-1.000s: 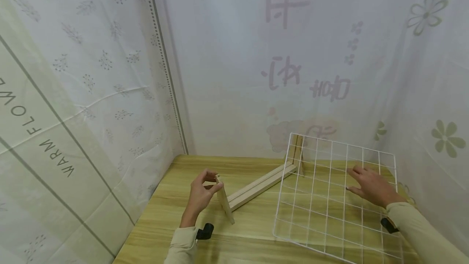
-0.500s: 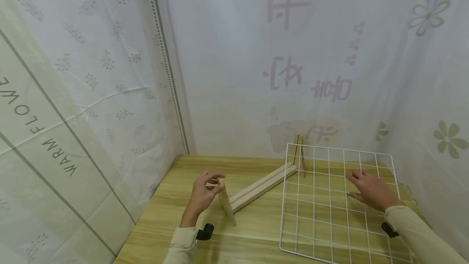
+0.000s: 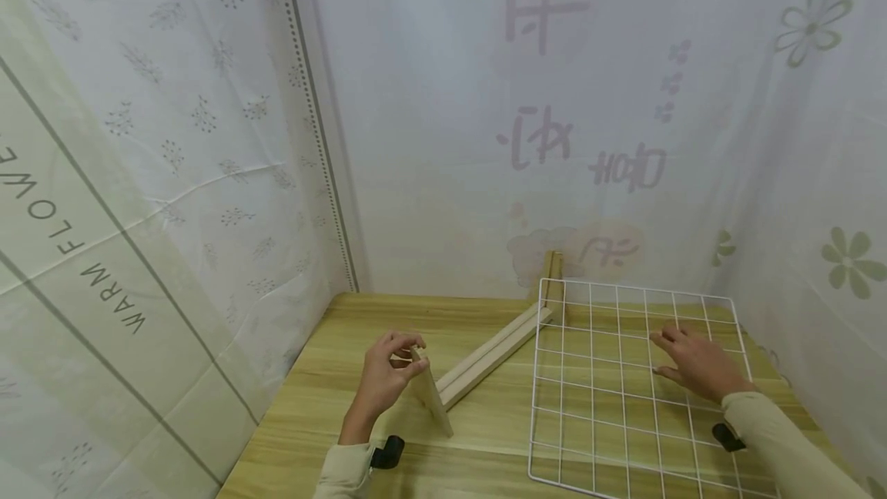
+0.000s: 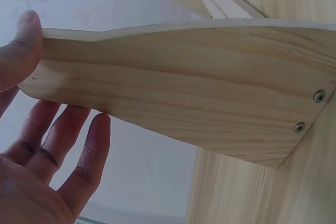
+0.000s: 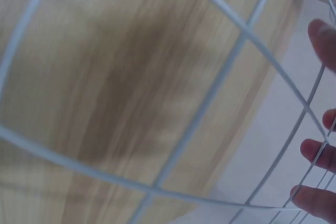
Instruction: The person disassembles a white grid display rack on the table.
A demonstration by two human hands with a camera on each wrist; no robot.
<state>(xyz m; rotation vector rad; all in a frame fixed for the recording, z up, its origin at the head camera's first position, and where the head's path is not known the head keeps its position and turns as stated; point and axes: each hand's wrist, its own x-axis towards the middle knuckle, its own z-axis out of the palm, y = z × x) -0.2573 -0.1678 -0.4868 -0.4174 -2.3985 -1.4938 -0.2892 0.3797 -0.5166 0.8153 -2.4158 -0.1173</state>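
Note:
My left hand [image 3: 386, 372] pinches the upper end of the near side panel [image 4: 173, 82] of a pale wooden stand [image 3: 495, 356]. In the left wrist view the thumb lies over one edge of that panel and the fingers along the other. Two screws show at its lower end. Two parallel bars join it to a second upright panel [image 3: 552, 272] at the back. A white wire grid panel [image 3: 592, 387] is held by my right hand [image 3: 700, 364], with fingers at the wires. The grid's left corner overlaps the stand's far upright in the head view.
The wood-grain table [image 3: 485, 460] lies under everything. A patterned white curtain [image 3: 443, 137] hangs behind it, and others hang on both sides. Each wrist carries a black mount [image 3: 388, 453].
The wire grid has come down and turned squarer to the table edge. The stand has swung slightly, its near end toward me and its far end leftward.

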